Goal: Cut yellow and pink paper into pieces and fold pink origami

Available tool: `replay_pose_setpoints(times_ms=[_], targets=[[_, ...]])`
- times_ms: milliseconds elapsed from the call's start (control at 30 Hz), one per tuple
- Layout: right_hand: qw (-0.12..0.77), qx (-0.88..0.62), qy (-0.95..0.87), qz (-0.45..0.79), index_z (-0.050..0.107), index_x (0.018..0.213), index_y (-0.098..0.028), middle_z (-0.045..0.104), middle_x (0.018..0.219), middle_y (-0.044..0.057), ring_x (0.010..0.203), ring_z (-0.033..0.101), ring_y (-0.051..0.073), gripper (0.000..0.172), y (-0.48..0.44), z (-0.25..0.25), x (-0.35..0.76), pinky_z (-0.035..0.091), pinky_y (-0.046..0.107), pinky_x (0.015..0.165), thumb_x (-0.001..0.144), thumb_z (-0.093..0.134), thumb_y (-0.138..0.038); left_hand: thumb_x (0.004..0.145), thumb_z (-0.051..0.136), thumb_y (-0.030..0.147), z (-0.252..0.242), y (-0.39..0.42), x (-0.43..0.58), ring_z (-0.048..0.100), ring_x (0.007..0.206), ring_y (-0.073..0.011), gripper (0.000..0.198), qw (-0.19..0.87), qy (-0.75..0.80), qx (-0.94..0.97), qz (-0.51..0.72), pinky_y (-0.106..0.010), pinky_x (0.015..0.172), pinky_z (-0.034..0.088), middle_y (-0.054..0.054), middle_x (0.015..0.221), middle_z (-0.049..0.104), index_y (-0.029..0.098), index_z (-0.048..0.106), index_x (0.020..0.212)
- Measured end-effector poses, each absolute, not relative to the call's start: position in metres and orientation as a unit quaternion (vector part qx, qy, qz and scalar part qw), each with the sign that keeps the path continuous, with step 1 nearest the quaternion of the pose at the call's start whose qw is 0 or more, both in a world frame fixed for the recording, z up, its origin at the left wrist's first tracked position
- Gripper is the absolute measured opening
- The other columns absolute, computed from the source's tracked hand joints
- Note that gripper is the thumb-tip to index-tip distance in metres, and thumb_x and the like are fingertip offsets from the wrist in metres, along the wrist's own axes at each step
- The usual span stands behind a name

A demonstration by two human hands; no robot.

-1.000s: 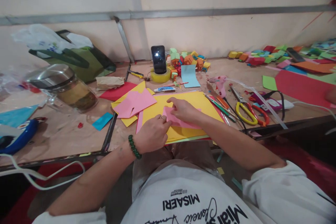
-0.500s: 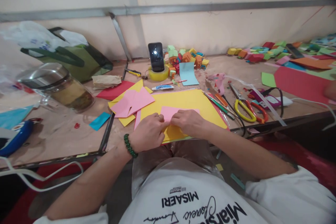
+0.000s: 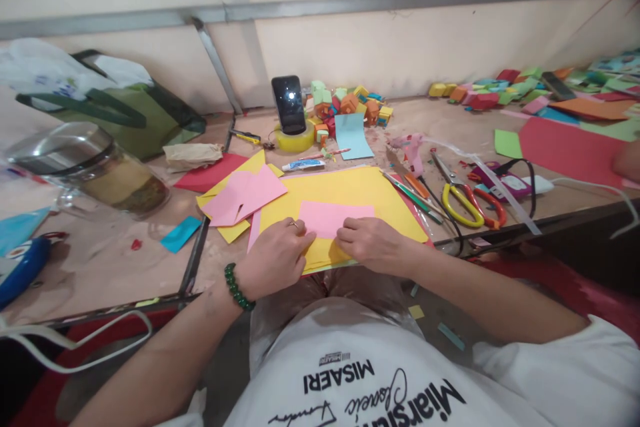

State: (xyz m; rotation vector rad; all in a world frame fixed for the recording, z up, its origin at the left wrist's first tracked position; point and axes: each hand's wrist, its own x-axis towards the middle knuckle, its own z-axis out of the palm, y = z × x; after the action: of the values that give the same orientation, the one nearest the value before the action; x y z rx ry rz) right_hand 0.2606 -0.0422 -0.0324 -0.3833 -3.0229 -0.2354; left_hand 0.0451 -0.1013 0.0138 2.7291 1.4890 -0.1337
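A pink paper strip point(image 3: 327, 219) lies on a stack of yellow sheets point(image 3: 370, 183) at the table's front edge. My left hand point(image 3: 277, 253), with a ring and a green bead bracelet, has its fingers closed on the strip's left end. My right hand point(image 3: 373, 245) is closed at the strip's right end, fingertips on its lower edge. The strip's middle shows between my hands. Left of the stack, pink pieces point(image 3: 257, 197) overlap yellow paper.
Scissors point(image 3: 460, 203), a pink glue gun point(image 3: 410, 150) and a purple device point(image 3: 510, 185) lie right. Behind are a phone point(image 3: 289, 107) on yellow tape and paper cubes point(image 3: 350, 105). A glass jar point(image 3: 125, 180) and bag point(image 3: 165, 113) stand left. Another person's hand point(image 3: 628, 161) shows far right.
My right hand has moved right along the pink strip, away from my left hand, and more of the strip shows between them. The view has shifted slightly.
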Motion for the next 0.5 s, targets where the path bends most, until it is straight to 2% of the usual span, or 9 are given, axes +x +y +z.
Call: replay_pose_setpoints(times_ms=[233,367,500], targets=[[0.082,-0.174,-0.977,-0.089,0.063,0.083,-0.014,0.062,0.079,0.006,0.076,0.050,0.018,0.024,-0.055,-0.036,0.305,0.040,0.030,0.064,0.096,0.042,-0.012,0.077,0.047,0.009,0.012,-0.103,0.045,0.059,0.095,-0.0281,0.032,0.020,0.487,0.873,-0.020,-0.045,0.084,0.052,-0.014,0.100,0.066,0.014,0.066,0.101],[0.106,-0.201,-0.970,-0.087,0.063,0.086,-0.015,0.063,0.080,0.006,0.076,0.052,0.018,0.026,-0.061,-0.036,0.315,0.041,0.028,0.065,0.096,0.039,-0.009,0.076,0.046,0.008,0.003,-0.108,0.038,0.060,0.102,-0.0273,0.040,0.020,0.489,0.872,0.014,-0.046,0.091,0.052,-0.013,0.112,0.067,0.015,0.066,0.110],[0.139,-0.218,-0.963,-0.071,0.064,0.092,-0.015,0.067,0.087,0.008,0.081,0.056,0.017,0.033,-0.064,-0.042,0.319,0.044,0.027,0.067,0.096,0.033,-0.005,0.077,0.043,0.005,-0.011,-0.115,0.029,0.057,0.116,-0.0255,0.049,0.028,0.492,0.868,0.060,-0.043,0.101,0.049,-0.014,0.128,0.062,0.013,0.061,0.122]])
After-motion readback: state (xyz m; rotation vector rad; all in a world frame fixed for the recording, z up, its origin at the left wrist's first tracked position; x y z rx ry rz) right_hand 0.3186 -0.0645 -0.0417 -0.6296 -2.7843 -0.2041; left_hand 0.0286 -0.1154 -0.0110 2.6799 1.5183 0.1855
